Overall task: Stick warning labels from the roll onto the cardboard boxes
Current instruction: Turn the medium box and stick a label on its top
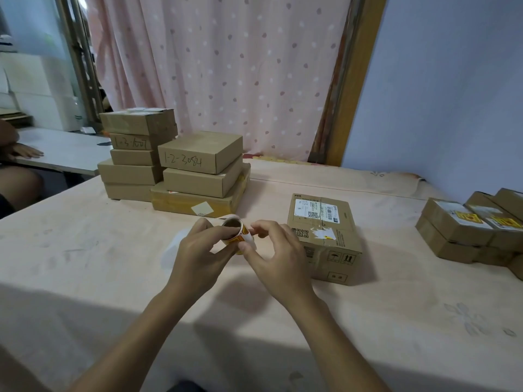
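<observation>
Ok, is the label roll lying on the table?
No, the left hand grips the label roll while the right hand pinches its loose end.

On the surface (85, 250) before me, my left hand (202, 247) and right hand (276, 250) meet at the middle, holding the roll (233, 232) between them. Just right of my hands lies a single box (325, 239). Behind and to the left stand two stacks side by side, the taller stack (133, 157) left of the shorter stack (201, 176). Far right, more boxes (469, 230) are piled by the edge. A curtain (226, 66) hangs behind the surface
</observation>
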### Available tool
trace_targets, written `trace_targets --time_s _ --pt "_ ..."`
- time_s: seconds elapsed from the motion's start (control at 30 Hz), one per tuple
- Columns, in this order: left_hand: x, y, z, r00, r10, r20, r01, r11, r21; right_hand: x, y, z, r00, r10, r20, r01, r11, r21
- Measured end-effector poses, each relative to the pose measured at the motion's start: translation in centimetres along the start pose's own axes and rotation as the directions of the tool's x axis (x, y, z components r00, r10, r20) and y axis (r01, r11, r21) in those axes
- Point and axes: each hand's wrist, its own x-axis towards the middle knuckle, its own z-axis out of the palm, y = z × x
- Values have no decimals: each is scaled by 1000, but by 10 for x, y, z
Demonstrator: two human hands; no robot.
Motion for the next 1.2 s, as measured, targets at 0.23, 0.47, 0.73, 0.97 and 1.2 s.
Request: trace_targets --time_s 0.23,0.47,0.73,0.97,1.2 --pt "-3 -6 0 997 -74 23 74 997 -4 0 6 -5 999 26 -47 -25 1000 8" --pt "-5 -19 2 982 -185 44 184 983 13 10 18 -21 984 141 -113 -141 990 5" --pt "-13 -24 22 948 -231 220 179 956 234 15 32 -48 926 372 -67 -345 905 248" --pt "-18 -12 36 931 -262 254 200 948 247 18 51 -78 914 403 -39 -373 876 304" --pt "-10 -15 38 901 -380 211 329 913 242 26 76 -102 878 478 -36 -452 851 268"
